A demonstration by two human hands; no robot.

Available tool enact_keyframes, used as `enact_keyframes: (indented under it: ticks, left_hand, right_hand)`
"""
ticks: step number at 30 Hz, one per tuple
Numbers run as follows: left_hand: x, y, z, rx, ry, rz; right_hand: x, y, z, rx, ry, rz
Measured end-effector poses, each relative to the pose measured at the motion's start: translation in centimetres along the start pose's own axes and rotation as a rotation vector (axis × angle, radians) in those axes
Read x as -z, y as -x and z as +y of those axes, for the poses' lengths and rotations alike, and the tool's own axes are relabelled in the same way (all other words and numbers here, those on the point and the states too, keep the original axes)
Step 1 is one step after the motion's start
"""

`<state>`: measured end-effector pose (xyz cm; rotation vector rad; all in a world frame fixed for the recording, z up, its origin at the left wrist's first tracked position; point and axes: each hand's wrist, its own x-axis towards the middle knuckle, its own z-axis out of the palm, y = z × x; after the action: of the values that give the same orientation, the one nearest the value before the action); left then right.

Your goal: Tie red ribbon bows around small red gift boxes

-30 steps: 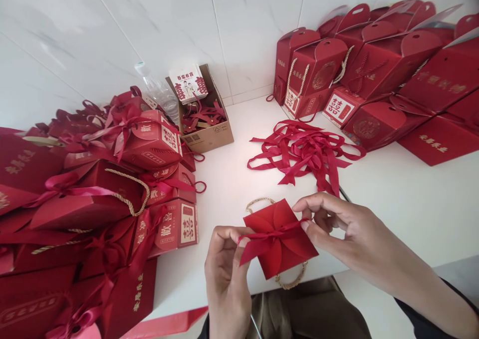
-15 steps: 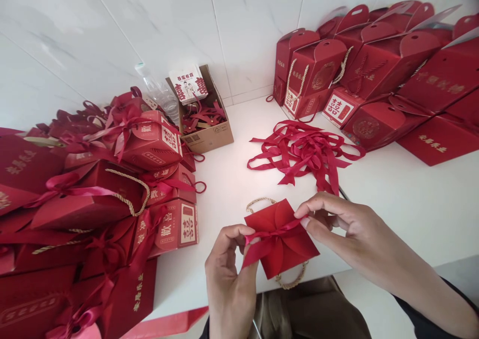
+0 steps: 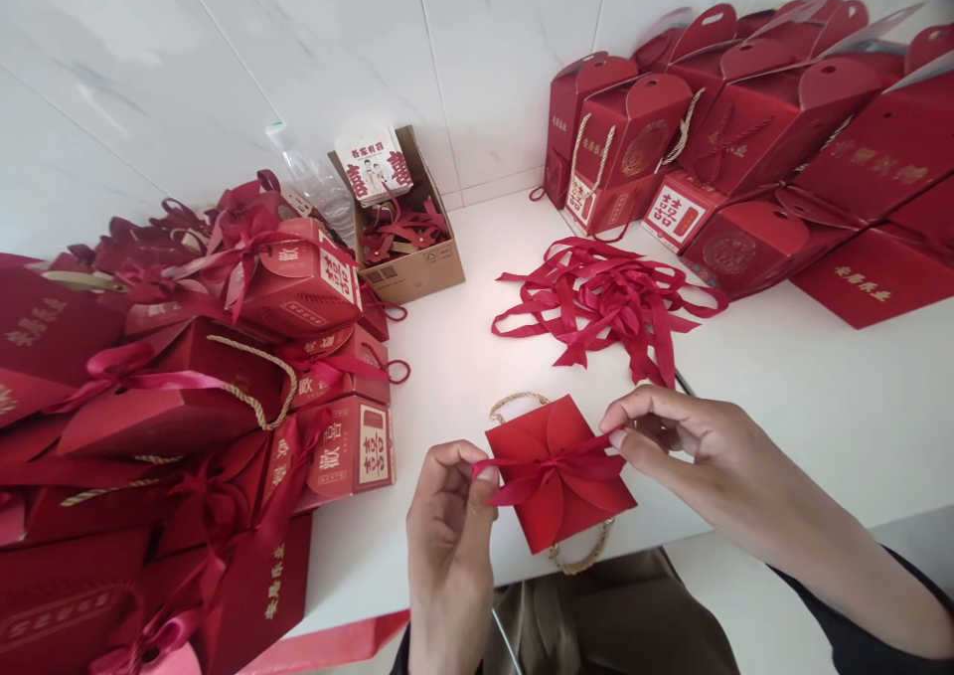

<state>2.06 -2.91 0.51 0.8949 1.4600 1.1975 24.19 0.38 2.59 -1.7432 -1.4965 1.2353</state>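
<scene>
A red gift box (image 3: pixel 548 528) with overlapping curved flaps and gold rope handles sits near the table's front edge. Across its top runs a dark pink ribbon (image 3: pixel 552 464), knotted at the middle. My left hand (image 3: pixel 453 516) is closed, pinching the ribbon between thumb and fingers at the box's left side. On the right, my right hand (image 3: pixel 682 446) pinches the ribbon's other side just past the box's edge. The ribbon is stretched between both hands, and its tails lie over the flaps.
A tangled heap of ribbons (image 3: pixel 615 302) lies behind the box. A cardboard carton (image 3: pixel 417 275) holding ribboned pieces stands at the wall beside a clear plastic bottle (image 3: pixel 317 173). Ribbon-tied boxes (image 3: pixel 343 456) pile up at left; red boxes (image 3: pixel 633 138) without ribbons stack at right.
My hands have moved apart, the left one outward to the left and the right one to the right. The ribbon is pulled straighter and the knot looks tighter.
</scene>
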Motion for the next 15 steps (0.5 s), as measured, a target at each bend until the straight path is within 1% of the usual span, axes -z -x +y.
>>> enact_keyframes:
  ticks: [2,6,9,12,14,15]
  left_hand:
    - [0.08,-0.19,-0.19,0.016,0.057,-0.004]
    - [0.03,-0.52,-0.57,0.091,0.188,-0.007]
    - [0.05,-0.64,-0.62,0.107,0.211,0.001]
    - [0.17,-0.42,-0.36,0.050,0.140,-0.044]
    - [0.16,0.01,-0.13,-0.045,0.076,-0.060]
    - [0.09,0.31,-0.04,-0.108,0.051,-0.039]
  right_hand:
    - [0.07,-0.10,0.24,0.001,0.001,-0.005]
    - [0.11,-0.19,0.46,0.017,0.033,-0.021]
    - [-0.02,-0.13,0.40,0.020,0.038,-0.017]
    - [-0.11,0.16,0.35,0.021,0.009,0.012]
    - [-0.06,0.49,0.47,0.053,0.004,0.050]
    - [0.01,0.68,0.59,0.075,0.011,0.082]
